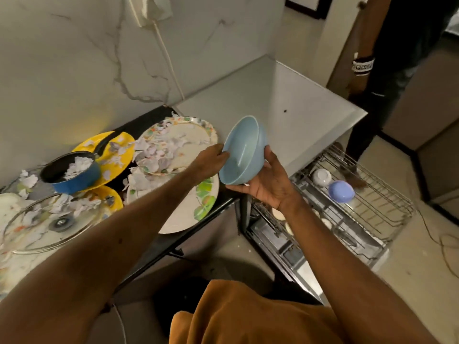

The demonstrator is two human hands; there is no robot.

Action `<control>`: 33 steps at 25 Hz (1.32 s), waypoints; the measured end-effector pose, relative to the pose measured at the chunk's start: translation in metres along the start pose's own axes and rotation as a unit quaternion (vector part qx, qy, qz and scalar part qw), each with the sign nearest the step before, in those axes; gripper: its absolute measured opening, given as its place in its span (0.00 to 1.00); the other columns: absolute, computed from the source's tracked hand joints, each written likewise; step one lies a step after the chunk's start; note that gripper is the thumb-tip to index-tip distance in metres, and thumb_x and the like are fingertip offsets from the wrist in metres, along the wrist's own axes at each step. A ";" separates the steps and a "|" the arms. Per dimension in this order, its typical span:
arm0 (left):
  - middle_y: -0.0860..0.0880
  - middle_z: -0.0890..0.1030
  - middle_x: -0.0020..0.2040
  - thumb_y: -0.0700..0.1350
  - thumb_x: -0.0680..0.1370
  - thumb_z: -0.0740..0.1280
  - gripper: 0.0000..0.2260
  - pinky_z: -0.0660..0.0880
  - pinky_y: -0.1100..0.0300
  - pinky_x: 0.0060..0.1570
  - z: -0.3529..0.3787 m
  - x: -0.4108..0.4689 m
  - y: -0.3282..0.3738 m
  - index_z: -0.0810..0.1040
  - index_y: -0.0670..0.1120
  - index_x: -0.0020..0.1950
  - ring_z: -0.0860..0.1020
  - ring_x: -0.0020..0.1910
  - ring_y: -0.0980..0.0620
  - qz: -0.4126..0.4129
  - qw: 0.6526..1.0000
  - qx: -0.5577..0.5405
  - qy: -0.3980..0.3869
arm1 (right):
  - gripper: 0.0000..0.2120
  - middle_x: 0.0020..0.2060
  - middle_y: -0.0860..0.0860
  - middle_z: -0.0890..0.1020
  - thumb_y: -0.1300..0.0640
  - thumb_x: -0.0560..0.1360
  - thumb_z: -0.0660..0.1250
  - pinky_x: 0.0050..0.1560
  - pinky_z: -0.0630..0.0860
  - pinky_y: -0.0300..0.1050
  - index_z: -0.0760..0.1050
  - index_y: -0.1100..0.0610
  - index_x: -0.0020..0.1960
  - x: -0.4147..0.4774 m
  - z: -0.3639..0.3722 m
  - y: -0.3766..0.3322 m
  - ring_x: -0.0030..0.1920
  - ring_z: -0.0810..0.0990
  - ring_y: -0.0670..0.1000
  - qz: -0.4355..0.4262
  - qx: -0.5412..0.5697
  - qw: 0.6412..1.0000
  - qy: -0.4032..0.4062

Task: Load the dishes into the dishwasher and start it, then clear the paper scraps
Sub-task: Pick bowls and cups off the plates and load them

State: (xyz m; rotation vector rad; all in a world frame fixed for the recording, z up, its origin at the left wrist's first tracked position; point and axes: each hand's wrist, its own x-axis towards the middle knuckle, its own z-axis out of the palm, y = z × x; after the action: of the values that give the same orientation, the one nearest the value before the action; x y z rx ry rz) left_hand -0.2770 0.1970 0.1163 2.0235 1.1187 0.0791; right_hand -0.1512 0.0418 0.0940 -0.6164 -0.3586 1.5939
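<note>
A light blue bowl (242, 151) is tilted on its side in the air above the counter's right end. My right hand (267, 184) holds it from below, fingers curled around its outside. My left hand (211, 161) touches the bowl's left rim with its fingertips. At the lower right the dishwasher rack (367, 204) is pulled out, with a purple bowl (341, 191) and a white cup (321, 177) upside down in it. Torn paper scraps (159, 152) cover the floral plates (196, 202), the yellow plates (116, 155) and fill the blue pot (74, 173).
A glass lid (49, 222) lies at the left with scraps on it. The dishwasher's grey top (310, 108) stands beside the counter. Another person (387, 70) stands at the far right by the rack. A cable (447, 247) trails on the floor.
</note>
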 end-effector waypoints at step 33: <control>0.41 0.52 0.84 0.42 0.78 0.69 0.38 0.61 0.42 0.77 0.350 0.105 0.124 0.53 0.42 0.83 0.57 0.82 0.42 0.229 0.858 0.385 -0.253 | 0.65 0.81 0.61 0.49 0.31 0.62 0.80 0.64 0.72 0.76 0.40 0.43 0.83 -0.193 -0.455 -0.086 0.75 0.60 0.75 0.264 -0.581 0.564 0.524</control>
State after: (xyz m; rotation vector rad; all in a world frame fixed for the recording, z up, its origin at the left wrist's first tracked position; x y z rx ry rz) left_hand 0.0137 0.0233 -0.0681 2.7445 0.3086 -0.7334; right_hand 0.1885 -0.1951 -0.1890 -2.7553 -0.2570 0.9775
